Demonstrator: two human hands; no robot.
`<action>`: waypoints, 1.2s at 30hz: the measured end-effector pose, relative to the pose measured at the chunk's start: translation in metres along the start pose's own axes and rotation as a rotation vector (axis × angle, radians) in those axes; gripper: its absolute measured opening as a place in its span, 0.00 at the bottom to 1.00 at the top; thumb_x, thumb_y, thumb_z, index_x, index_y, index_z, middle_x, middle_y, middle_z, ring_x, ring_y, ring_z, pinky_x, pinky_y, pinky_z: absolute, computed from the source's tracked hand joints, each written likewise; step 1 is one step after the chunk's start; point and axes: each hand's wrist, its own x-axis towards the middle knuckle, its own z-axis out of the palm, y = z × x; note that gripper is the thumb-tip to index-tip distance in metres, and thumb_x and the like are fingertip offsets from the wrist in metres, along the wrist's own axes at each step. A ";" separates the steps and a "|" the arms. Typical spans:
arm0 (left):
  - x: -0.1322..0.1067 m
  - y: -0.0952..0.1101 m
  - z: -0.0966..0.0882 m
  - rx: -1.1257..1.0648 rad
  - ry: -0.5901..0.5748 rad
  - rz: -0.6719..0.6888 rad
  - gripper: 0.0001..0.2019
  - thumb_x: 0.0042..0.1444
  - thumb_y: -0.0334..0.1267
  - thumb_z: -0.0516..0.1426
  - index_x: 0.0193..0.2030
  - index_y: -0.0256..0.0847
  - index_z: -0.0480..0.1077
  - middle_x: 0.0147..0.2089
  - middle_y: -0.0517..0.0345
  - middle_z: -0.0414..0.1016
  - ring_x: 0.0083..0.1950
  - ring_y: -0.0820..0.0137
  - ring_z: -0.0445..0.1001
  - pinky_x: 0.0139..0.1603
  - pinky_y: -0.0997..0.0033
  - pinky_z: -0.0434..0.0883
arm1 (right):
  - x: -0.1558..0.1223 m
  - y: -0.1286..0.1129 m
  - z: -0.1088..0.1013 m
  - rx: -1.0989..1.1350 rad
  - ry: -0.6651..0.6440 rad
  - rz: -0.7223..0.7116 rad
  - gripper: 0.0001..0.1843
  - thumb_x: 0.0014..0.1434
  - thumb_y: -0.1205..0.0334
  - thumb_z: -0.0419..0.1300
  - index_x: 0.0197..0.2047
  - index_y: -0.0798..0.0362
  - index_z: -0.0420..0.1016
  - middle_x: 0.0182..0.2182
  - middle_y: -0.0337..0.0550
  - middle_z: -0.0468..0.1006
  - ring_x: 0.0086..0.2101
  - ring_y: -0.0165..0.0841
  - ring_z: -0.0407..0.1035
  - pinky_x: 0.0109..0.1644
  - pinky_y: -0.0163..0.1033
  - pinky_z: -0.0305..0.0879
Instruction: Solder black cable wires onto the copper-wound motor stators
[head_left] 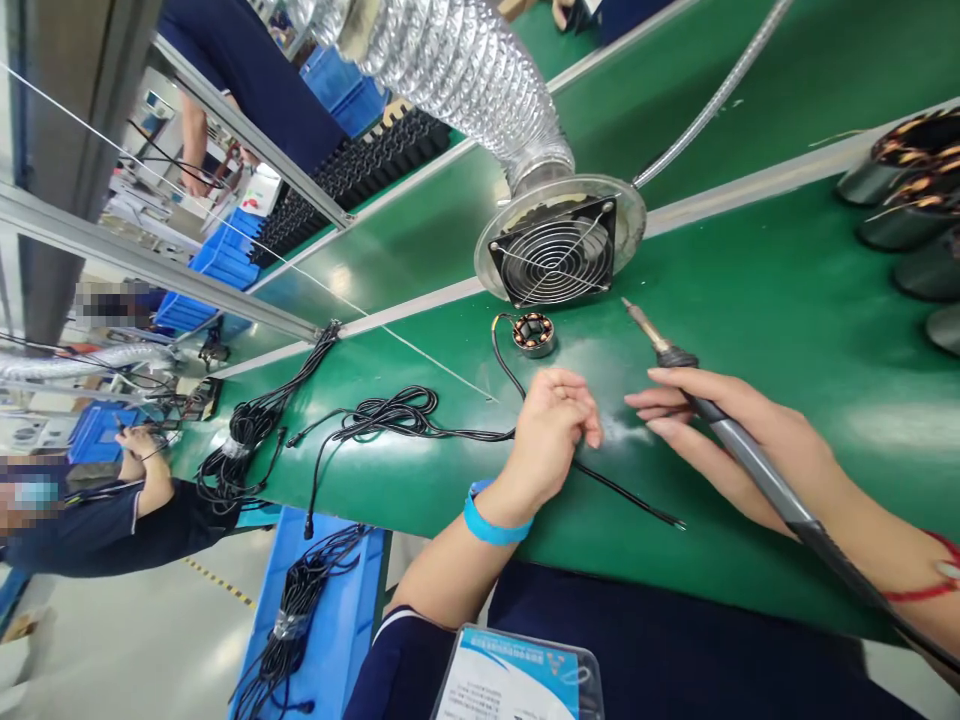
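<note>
My right hand (pixel 742 440) holds a soldering iron (pixel 731 425) with a grey handle, its metal tip angled up and left above the green bench. My left hand (pixel 551 435) is closed, fingers curled, just left of the right hand. Whatever its fingertips pinch is hidden. A black cable (pixel 626 492) passes beneath that hand, and its stripped end lies on the bench to the right. Beyond the left hand sits a small ring-shaped stator (pixel 533 335) with copper windings. The stator's own black lead (pixel 508 365) runs back under the left hand.
A fume fan (pixel 555 252) with silver ducting (pixel 480 80) stands behind the stator. Larger stators (pixel 911 215) line the right. Cable bundles lie on the bench (pixel 247 430) and in a blue tray (pixel 259 610). A thin pale strand (pixel 420 345) hangs diagonally. Co-workers sit left and behind.
</note>
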 end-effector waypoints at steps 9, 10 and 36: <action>-0.005 0.005 -0.002 0.764 -0.320 0.233 0.06 0.56 0.34 0.57 0.40 0.42 0.63 0.33 0.61 0.69 0.34 0.72 0.71 0.37 0.70 0.71 | 0.009 -0.008 -0.008 -0.111 0.051 -0.096 0.15 0.69 0.65 0.55 0.58 0.47 0.65 0.36 0.38 0.78 0.35 0.29 0.75 0.42 0.33 0.74; -0.004 0.012 -0.004 0.940 -0.325 0.328 0.02 0.59 0.35 0.56 0.37 0.41 0.65 0.33 0.59 0.71 0.36 0.71 0.72 0.41 0.68 0.71 | 0.010 -0.011 -0.015 -0.155 0.063 -0.104 0.15 0.69 0.65 0.55 0.58 0.48 0.65 0.35 0.37 0.78 0.35 0.29 0.75 0.42 0.33 0.73; 0.018 0.033 -0.023 0.334 -0.172 -0.148 0.04 0.54 0.29 0.57 0.33 0.38 0.65 0.18 0.74 0.54 0.18 0.82 0.49 0.21 0.79 0.47 | 0.008 0.012 -0.054 -0.583 -0.135 -0.481 0.07 0.69 0.68 0.53 0.49 0.53 0.68 0.35 0.46 0.77 0.35 0.34 0.72 0.45 0.39 0.68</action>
